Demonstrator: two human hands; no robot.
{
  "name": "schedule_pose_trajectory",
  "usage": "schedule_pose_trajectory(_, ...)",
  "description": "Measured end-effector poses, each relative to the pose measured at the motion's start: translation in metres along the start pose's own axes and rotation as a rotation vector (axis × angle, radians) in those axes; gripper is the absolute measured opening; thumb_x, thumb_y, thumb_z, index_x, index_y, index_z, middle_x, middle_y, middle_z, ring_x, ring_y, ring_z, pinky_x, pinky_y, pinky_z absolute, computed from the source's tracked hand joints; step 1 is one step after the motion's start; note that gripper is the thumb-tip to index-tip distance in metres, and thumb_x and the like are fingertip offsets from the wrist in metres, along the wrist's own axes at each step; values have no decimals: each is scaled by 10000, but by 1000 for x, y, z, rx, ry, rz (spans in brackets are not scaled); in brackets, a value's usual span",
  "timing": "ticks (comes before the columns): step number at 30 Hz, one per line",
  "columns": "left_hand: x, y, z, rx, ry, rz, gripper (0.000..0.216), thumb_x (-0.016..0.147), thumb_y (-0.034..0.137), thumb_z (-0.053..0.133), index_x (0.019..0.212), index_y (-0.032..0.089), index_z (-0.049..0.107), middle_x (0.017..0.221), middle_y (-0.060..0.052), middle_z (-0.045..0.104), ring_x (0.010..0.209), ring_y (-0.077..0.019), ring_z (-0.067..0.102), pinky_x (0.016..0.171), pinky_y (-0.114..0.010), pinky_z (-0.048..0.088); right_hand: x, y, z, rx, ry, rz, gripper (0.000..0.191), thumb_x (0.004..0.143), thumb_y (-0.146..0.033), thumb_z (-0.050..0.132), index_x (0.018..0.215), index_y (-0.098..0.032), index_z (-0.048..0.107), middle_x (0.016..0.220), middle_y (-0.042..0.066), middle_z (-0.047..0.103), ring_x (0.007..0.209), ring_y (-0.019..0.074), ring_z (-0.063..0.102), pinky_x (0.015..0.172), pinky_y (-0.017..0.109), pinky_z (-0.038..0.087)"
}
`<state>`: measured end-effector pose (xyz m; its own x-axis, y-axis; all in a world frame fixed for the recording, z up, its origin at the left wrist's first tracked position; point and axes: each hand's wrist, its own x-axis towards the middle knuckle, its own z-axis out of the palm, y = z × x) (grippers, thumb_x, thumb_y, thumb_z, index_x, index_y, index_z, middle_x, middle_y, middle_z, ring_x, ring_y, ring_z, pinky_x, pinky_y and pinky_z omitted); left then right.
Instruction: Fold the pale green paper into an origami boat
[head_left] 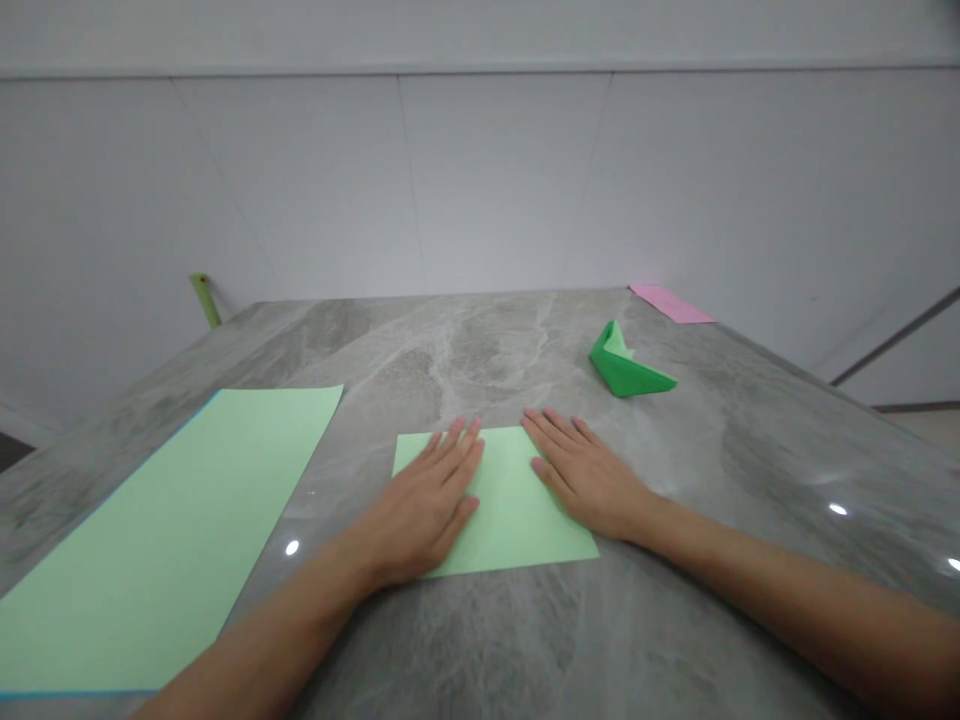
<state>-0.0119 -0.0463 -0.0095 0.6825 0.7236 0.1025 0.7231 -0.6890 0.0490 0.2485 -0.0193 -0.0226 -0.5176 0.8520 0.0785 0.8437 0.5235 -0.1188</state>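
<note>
A light green sheet of paper (504, 510) lies flat on the grey marbled table, in front of me. My left hand (431, 505) rests flat on its left part, fingers stretched out and thumb apart. On the right part lies my right hand (585, 470), palm down, its fingers extended toward the sheet's far edge. The hands cover the side edges of the sheet in part. Beyond my right hand stands a folded green paper boat (626, 365), which neither hand touches.
On the left lies a large light green sheet (169, 520) with a blue edge beneath it. A pink paper (671, 304) sits at the table's far right corner. The grey marbled table (465, 355) ends at a white panelled wall (495, 180). Past its left edge is a green strip (205, 300).
</note>
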Motion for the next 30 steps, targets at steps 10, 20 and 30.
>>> schedule_pose_trajectory(10,-1,15,3,-16,-88,-34,657,964,495,250,1509,154,116,1571,-110,107,1454,-230,67,1169,-439,132,-11,-53,-3,171,37,-218,666,937,-392,365,1484,-41,223,1547,177,180,1435,283,153,1148,480,249)
schedule_pose_trajectory(20,33,22,16,63,-22,-438,648,952,444,253,1454,35,278,1535,-195,214,1421,-346,192,1097,-575,223,39,-1,0,43,23,-147,622,971,-441,262,1467,-66,296,1529,164,261,1409,327,234,1120,541,246)
schedule_pose_trajectory(30,30,-10,20,33,-11,-424,700,943,547,229,1471,89,262,1545,-140,216,1420,-309,218,1121,-522,218,78,20,6,38,16,-203,571,985,-415,236,1496,-160,240,1549,90,240,1427,307,186,1125,556,210)
